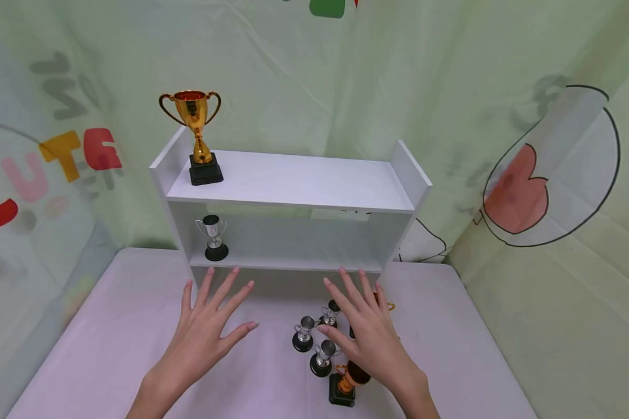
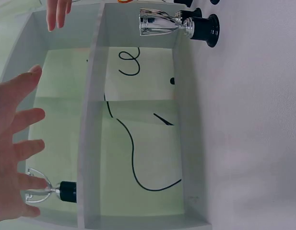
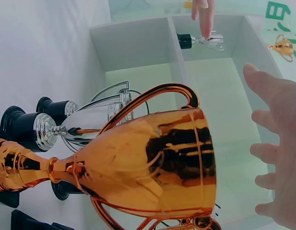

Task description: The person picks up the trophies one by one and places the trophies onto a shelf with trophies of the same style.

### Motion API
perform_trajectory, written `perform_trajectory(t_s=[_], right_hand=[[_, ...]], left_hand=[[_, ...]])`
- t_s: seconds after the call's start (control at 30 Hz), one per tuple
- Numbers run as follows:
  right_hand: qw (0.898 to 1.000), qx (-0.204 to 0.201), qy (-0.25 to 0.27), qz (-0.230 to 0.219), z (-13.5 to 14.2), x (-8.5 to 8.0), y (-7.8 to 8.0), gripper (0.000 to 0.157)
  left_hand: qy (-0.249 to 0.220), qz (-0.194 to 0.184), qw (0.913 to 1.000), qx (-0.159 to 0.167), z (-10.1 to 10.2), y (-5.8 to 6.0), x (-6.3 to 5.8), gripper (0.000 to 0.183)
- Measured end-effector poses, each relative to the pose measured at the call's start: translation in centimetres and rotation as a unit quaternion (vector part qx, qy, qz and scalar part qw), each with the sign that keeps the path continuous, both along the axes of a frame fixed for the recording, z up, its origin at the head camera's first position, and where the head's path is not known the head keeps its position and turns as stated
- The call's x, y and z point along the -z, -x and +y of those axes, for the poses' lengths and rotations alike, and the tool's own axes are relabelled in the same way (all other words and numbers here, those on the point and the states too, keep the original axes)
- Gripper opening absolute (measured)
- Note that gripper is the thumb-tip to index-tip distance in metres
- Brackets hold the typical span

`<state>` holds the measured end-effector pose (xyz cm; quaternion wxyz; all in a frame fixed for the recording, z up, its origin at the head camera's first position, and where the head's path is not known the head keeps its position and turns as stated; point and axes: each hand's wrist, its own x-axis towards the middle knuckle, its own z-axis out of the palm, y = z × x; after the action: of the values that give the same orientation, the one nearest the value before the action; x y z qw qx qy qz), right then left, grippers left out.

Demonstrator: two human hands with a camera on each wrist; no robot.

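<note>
Both hands hover with fingers spread, holding nothing. My left hand [image 1: 204, 326] is in front of the left part of a white shelf [image 1: 293, 180]. My right hand [image 1: 369, 334] is over a group of trophies on the table and hides some of them. Among these are small silver trophies [image 1: 304, 333] with black bases and a gold trophy [image 1: 348, 381] near the front; in the right wrist view a gold trophy [image 3: 152, 163] looms large. One gold trophy [image 1: 196, 134] stands at the left of the top shelf, and a silver trophy [image 1: 214, 237] stands at the left of the middle shelf.
The shelf stands on a table with a white cloth [image 1: 136, 326]. Pale curtains [image 1: 304, 87] with printed letters and drawings hang behind and at both sides. A dark line [image 1: 432, 233] shows behind the shelf's right side.
</note>
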<state>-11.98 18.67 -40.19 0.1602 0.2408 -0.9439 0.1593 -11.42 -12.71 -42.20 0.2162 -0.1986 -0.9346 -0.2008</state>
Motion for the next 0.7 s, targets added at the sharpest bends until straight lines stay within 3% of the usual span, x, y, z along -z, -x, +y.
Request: perform_trajectory(t_s=[0.17, 0.3, 0.47, 0.7], right_hand=[[1.000, 0.000, -0.003, 0.003, 0.0, 0.1, -0.1, 0.077], [1.000, -0.003, -0.005, 0.010, 0.1, 0.2, -0.2, 0.077], [1.000, -0.008, 0.001, 0.019, 0.3, 0.1, -0.2, 0.076], [0.999, -0.003, 0.006, 0.036, 0.4, 0.0, -0.2, 0.077]], left_hand=[[-0.008, 0.017, 0.9998, -0.004, -0.2, 0.1, 0.2, 0.069], [-0.041, 0.072, 0.9963, -0.022, -0.4, 0.3, 0.4, 0.058], [-0.101, 0.140, 0.9839, -0.047, -0.8, 0.7, 0.2, 0.053], [-0.126, 0.146, 0.9778, -0.082, -1.1, 1.0, -0.1, 0.043]])
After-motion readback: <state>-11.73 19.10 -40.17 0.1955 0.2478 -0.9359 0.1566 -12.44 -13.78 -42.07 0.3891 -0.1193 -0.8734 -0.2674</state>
